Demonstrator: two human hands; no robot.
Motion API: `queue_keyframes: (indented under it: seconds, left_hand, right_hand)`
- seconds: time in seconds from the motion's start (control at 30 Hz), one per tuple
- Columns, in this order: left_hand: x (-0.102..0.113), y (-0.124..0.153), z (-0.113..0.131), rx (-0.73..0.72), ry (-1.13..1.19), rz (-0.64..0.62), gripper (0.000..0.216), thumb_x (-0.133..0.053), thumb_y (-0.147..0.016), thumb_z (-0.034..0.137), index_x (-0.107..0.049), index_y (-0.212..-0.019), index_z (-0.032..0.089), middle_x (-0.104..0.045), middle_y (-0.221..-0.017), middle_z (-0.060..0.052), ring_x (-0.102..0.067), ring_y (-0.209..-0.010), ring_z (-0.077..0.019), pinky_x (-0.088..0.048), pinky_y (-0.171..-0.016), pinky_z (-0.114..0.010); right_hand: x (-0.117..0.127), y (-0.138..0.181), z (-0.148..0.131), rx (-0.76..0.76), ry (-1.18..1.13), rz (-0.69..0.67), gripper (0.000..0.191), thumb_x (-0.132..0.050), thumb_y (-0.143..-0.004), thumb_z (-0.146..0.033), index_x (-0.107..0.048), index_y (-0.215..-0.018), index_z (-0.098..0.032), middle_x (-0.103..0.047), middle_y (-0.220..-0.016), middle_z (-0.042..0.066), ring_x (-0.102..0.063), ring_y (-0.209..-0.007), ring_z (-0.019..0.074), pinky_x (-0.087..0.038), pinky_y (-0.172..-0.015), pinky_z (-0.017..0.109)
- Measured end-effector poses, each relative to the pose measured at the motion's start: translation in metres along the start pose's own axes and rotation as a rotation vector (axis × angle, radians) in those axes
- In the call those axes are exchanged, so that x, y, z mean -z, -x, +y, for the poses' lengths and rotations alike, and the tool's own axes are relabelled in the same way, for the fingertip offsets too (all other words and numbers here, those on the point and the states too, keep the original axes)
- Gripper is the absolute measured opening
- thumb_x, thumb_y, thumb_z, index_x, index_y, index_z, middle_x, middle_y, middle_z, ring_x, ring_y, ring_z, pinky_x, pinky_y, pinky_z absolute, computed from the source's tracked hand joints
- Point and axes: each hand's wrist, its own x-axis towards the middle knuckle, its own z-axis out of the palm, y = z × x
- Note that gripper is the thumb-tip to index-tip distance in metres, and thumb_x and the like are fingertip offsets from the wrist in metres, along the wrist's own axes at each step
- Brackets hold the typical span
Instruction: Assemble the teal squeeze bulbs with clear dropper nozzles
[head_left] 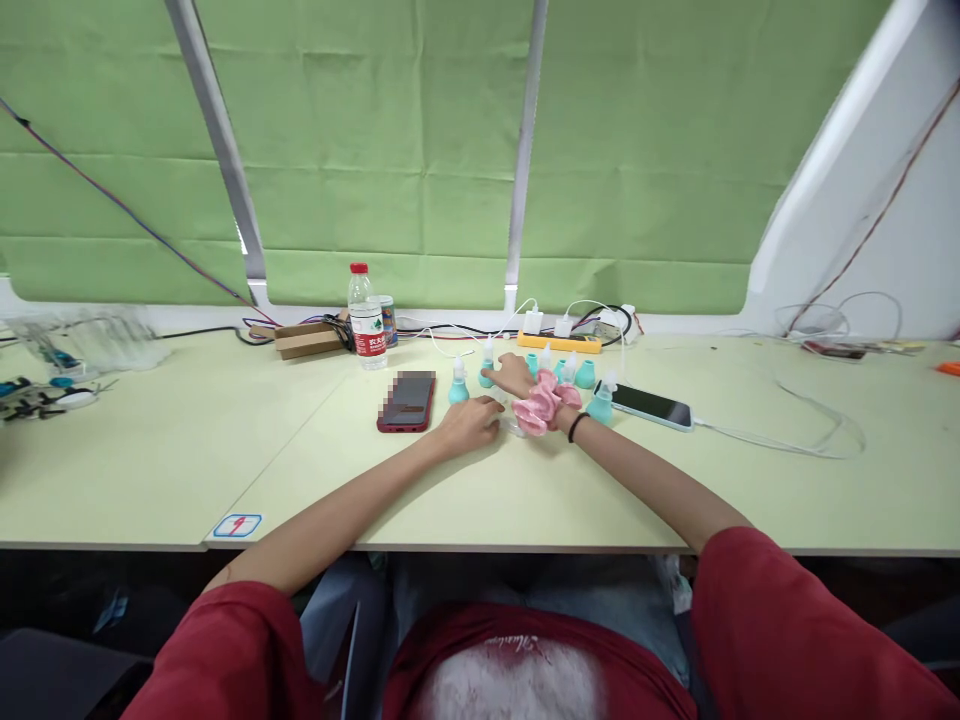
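Note:
Several small nasal aspirators with teal squeeze bulbs and clear tips stand in a loose row on the table. My right hand reaches left across the row, its thumb and finger at the bulb of one aspirator. Just left of it stands another aspirator. A pink scrunchie and a black band circle my right wrist. Low over the tabletop, my left hand has its fingers curled; whatever is in them is hidden. Beside its fingertips lies a clear plastic piece. An aspirator stands behind my right forearm.
A phone with a red case lies left of my hands, and a charging phone lies right. Behind are a water bottle, a can, a cardboard box and a yellow power strip with cables.

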Motion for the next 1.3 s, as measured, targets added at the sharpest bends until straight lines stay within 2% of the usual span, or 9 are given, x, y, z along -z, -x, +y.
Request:
queue_keyframes:
  seconds: [0.17,0.33,0.5,0.7,0.83,0.97,1.03,1.17,1.3]
  left_hand:
    - [0.008,-0.001,-0.005,0.076,0.017,0.033,0.027,-0.045,-0.069,0.02,-0.06,-0.091,0.017,-0.06,-0.093,-0.009,-0.054,-0.087,-0.0239,-0.04,-0.074,-0.032]
    - [0.013,0.0,-0.004,0.158,-0.004,0.061,0.021,-0.045,-0.069,0.023,-0.064,-0.078,0.019,-0.063,-0.083,-0.007,-0.056,-0.082,-0.0212,-0.04,-0.07,-0.027]
    - [0.018,-0.001,-0.005,0.211,-0.133,0.089,0.027,-0.04,-0.071,0.029,-0.064,-0.076,0.017,-0.063,-0.074,-0.009,-0.057,-0.072,-0.0221,-0.039,-0.061,-0.028]
    - [0.021,0.0,-0.006,0.205,-0.177,-0.015,0.031,-0.047,-0.065,0.039,-0.063,-0.079,0.016,-0.062,-0.074,-0.01,-0.056,-0.073,-0.0238,-0.04,-0.063,-0.03]
    - [0.02,0.003,-0.008,0.065,-0.117,-0.107,0.026,-0.051,-0.062,0.029,-0.062,-0.081,0.017,-0.061,-0.081,-0.009,-0.055,-0.079,-0.0222,-0.04,-0.068,-0.029]
    - [0.013,0.002,-0.01,-0.006,-0.007,-0.072,0.028,-0.048,-0.066,0.021,-0.059,-0.091,0.015,-0.06,-0.085,-0.01,-0.054,-0.083,-0.0223,-0.04,-0.069,-0.029]
    - [0.008,0.001,-0.01,-0.015,0.055,-0.016,0.031,-0.047,-0.069,0.021,-0.056,-0.097,0.014,-0.059,-0.089,-0.011,-0.053,-0.084,-0.0223,-0.04,-0.072,-0.03]
    - [0.002,0.0,-0.008,-0.04,0.185,0.067,0.037,-0.047,-0.071,0.025,-0.05,-0.106,0.014,-0.055,-0.1,-0.01,-0.053,-0.085,-0.0193,-0.04,-0.077,-0.029]
    - [-0.005,-0.001,-0.006,-0.065,0.208,0.161,0.044,-0.047,-0.072,0.029,-0.042,-0.115,0.015,-0.043,-0.117,-0.011,-0.042,-0.107,-0.022,-0.033,-0.09,-0.034]
  right_hand:
    - [-0.007,0.008,-0.003,0.01,0.09,-0.018,0.027,-0.043,-0.082,-0.03,-0.049,-0.104,-0.016,-0.05,-0.105,0.006,-0.051,-0.09,0.0155,-0.044,-0.076,0.034]
    - [-0.02,0.005,-0.005,0.082,0.192,-0.06,0.021,-0.041,-0.082,-0.031,-0.06,-0.085,-0.023,-0.057,-0.086,0.006,-0.051,-0.085,0.0183,-0.042,-0.069,0.029]
    - [-0.031,-0.01,0.006,0.147,0.317,-0.124,0.026,-0.04,-0.081,-0.033,-0.061,-0.08,-0.017,-0.054,-0.077,0.007,-0.051,-0.076,0.0164,-0.038,-0.068,0.028]
    - [-0.019,0.014,0.03,0.204,0.401,-0.12,0.027,-0.036,-0.082,-0.026,-0.06,-0.088,-0.016,-0.053,-0.084,0.008,-0.049,-0.083,0.0164,-0.038,-0.074,0.029]
    - [-0.001,0.041,0.033,0.243,0.362,0.009,0.029,-0.032,-0.083,-0.023,-0.057,-0.093,-0.014,-0.054,-0.092,0.01,-0.05,-0.087,0.017,-0.038,-0.079,0.031]
    - [0.014,0.065,0.03,0.191,0.294,0.108,0.027,-0.033,-0.083,-0.026,-0.058,-0.086,-0.016,-0.058,-0.084,0.008,-0.052,-0.079,0.0173,-0.04,-0.075,0.033]
    - [0.016,0.076,0.028,0.178,0.303,0.093,0.025,-0.038,-0.081,-0.029,-0.058,-0.086,-0.016,-0.058,-0.084,0.008,-0.052,-0.079,0.018,-0.04,-0.074,0.034]
    - [0.007,0.088,0.028,0.233,0.373,0.042,0.026,-0.042,-0.078,-0.027,-0.053,-0.099,-0.016,-0.054,-0.093,0.009,-0.048,-0.091,0.0209,-0.038,-0.082,0.037]
    - [-0.003,0.085,0.031,0.284,0.378,0.011,0.028,-0.037,-0.079,-0.02,-0.047,-0.105,-0.017,-0.05,-0.097,0.009,-0.046,-0.093,0.0195,-0.039,-0.084,0.037]
